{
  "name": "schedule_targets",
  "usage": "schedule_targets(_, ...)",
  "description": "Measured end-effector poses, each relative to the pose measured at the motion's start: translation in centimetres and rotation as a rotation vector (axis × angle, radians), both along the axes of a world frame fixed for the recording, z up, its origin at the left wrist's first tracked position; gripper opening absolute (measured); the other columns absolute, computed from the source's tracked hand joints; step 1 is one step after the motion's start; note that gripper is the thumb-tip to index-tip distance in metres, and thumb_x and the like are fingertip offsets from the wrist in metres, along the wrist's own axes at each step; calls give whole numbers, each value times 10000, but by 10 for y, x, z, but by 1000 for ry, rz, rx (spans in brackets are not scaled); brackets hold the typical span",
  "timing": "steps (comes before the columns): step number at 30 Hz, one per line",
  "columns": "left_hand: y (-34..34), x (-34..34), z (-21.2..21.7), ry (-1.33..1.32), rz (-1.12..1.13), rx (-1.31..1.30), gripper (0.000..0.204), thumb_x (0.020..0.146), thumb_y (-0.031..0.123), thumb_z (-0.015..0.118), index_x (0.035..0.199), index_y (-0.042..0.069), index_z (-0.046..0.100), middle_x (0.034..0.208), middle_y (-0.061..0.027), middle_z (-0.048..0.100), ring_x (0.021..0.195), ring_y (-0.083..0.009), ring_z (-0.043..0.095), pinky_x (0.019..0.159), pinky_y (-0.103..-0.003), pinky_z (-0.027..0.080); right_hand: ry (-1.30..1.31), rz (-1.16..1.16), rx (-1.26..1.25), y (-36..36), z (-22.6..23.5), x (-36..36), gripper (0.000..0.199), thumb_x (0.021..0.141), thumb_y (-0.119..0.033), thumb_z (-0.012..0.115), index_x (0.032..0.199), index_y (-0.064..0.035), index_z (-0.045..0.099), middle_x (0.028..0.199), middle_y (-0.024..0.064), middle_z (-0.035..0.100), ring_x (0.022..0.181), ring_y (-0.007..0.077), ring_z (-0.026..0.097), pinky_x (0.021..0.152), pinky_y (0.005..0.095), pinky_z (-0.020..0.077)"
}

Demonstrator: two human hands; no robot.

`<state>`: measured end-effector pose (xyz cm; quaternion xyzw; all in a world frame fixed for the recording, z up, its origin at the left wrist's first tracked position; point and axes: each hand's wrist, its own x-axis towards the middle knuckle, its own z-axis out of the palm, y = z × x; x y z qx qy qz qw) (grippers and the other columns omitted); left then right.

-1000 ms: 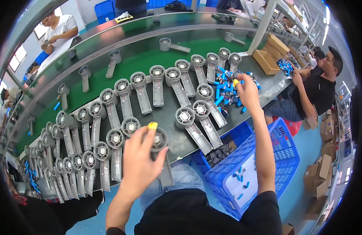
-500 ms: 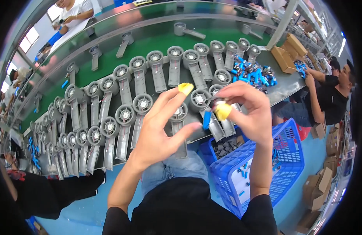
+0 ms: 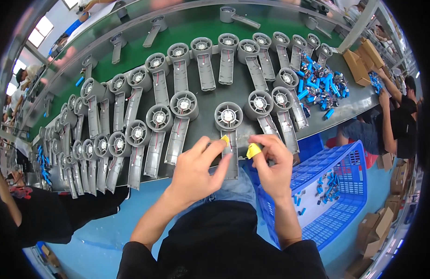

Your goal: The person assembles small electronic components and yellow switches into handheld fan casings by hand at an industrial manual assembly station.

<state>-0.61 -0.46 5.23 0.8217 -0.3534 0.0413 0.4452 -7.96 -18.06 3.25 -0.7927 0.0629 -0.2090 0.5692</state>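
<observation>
In front of me lies a grey handheld fan body (image 3: 228, 116) with a round head and an open trough handle. My left hand (image 3: 198, 172) is over the left side of that handle; its index finger, wrapped in yellow tape, reaches the thin wire in the trough, and the thumb is spread away. My right hand (image 3: 274, 168) hovers just right of the handle, fingers curled, with yellow tape on the thumb. A gap shows between thumb and index finger, and I see nothing held there. Other fan bodies (image 3: 261, 103) lie close on the right.
Rows of grey fan bodies (image 3: 179, 51) cover the metal table. Blue cylindrical cells with wiring (image 3: 322, 83) are heaped at the right, near a cardboard box (image 3: 357, 67). Below stands a blue basket (image 3: 359, 181). A person (image 3: 405, 118) works at far right; a green belt (image 3: 136, 53) runs behind.
Both hands have come down and nearer to the fan body in front. The blue cylinder with a dark part, earlier at my right fingers, no longer shows there. The view has shifted.
</observation>
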Motion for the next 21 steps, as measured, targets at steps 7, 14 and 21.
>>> schedule_targets(7,-9,2,-23,-45,55,29,163,835,-4,687,992,4,643,757,-92,579,560,-216,589,490,-305,446,-46,27,-22,17,-19,12,318,749,100,637,1041,-6,706,1063,89,686,529,27,482,497,184,388)
schedule_targets(14,-5,5,-27,204,154,-210,103,867,-13,673,968,-19,654,763,-44,594,611,-81,497,528,-243,381,-200,21,-138,25,-34,35,246,808,1,701,1049,-38,720,967,66,680,571,75,558,494,223,440)
schedule_targets(21,3,7,-21,98,95,-100,201,891,-71,575,1090,-47,583,865,-148,606,663,-211,566,598,-319,455,-175,16,9,31,-39,39,219,747,58,694,956,1,724,923,57,645,524,16,467,455,179,354)
